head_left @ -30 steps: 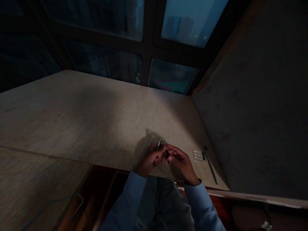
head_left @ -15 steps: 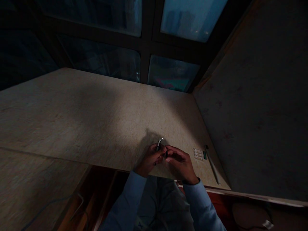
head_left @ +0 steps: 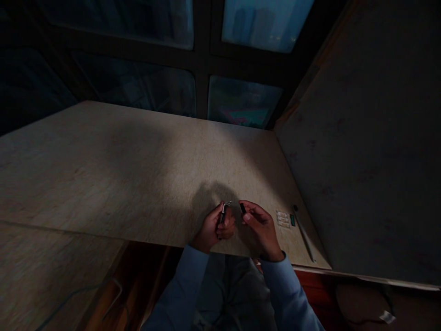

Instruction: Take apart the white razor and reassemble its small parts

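Note:
My left hand (head_left: 210, 226), low in the middle of the view, is wrapped round a slim black object with a silver edge (head_left: 223, 214). A small shiny metal piece (head_left: 228, 203) sticks out at its upper end; the dim light hides its exact kind. To the right, my right hand (head_left: 261, 226) pinches a short black cap-like piece (head_left: 243, 208) between thumb and fingers. A small gap separates the two hands, and the pieces do not touch. Both hands are just above the front part of the table (head_left: 193, 156).
At the right lie a clear segmented plastic pack (head_left: 283, 219), a small dark green piece (head_left: 292, 220) and a long thin grey stick with a dark end (head_left: 305, 236). A wall (head_left: 365, 151) rises beyond them. A cable (head_left: 79, 289) hangs at the lower left.
My hands were together and have come apart. The black cap-like piece is now off to the right in my right hand, and the left hand's object shows more of its length.

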Demonstrator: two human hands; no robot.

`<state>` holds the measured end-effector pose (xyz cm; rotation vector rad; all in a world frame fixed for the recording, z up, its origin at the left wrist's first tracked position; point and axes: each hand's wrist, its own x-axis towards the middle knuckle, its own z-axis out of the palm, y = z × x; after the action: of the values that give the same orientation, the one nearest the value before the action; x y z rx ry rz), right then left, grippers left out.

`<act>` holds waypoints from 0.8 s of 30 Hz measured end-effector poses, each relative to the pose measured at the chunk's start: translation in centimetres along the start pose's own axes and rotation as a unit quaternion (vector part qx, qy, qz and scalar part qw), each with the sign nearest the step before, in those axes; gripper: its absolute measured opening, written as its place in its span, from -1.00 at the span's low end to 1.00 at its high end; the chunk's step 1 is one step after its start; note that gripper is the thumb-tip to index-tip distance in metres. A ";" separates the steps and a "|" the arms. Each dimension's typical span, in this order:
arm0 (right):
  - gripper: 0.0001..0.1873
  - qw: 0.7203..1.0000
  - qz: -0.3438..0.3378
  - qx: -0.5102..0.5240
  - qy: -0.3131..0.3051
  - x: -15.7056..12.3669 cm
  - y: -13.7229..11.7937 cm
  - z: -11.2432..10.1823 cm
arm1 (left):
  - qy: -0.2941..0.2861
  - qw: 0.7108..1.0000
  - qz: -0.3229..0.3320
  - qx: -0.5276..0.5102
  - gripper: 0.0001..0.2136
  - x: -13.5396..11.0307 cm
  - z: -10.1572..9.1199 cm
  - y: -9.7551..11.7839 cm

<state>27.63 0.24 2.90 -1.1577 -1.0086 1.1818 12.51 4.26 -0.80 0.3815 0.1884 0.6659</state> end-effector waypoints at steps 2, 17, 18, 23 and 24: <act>-0.57 1.000 -0.001 0.009 -0.011 -0.1 0.0 0.1 | -0.026 1.000 -0.003 0.003 -0.49 0.0 -0.4 -0.2; -0.62 0.995 -0.034 0.060 -0.071 -1.0 0.1 0.4 | -0.002 0.985 0.066 0.161 -0.43 0.0 -0.6 -1.3; -0.61 0.995 -0.034 0.058 -0.071 -1.0 0.2 0.2 | -0.001 0.983 0.063 0.170 -0.43 0.0 -0.6 -1.3; -0.61 0.995 -0.030 0.052 -0.081 -1.3 0.7 -1.0 | -0.028 0.981 0.037 0.188 -0.45 -0.2 -0.2 -1.1; -0.60 0.994 -0.029 0.051 -0.089 -1.4 0.8 -1.2 | -0.032 0.980 0.036 0.194 -0.44 -0.2 -0.1 -1.1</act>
<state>28.50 -1.28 1.96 -0.9492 -1.0946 1.2912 12.96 3.40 -1.32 0.7873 0.2453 0.6861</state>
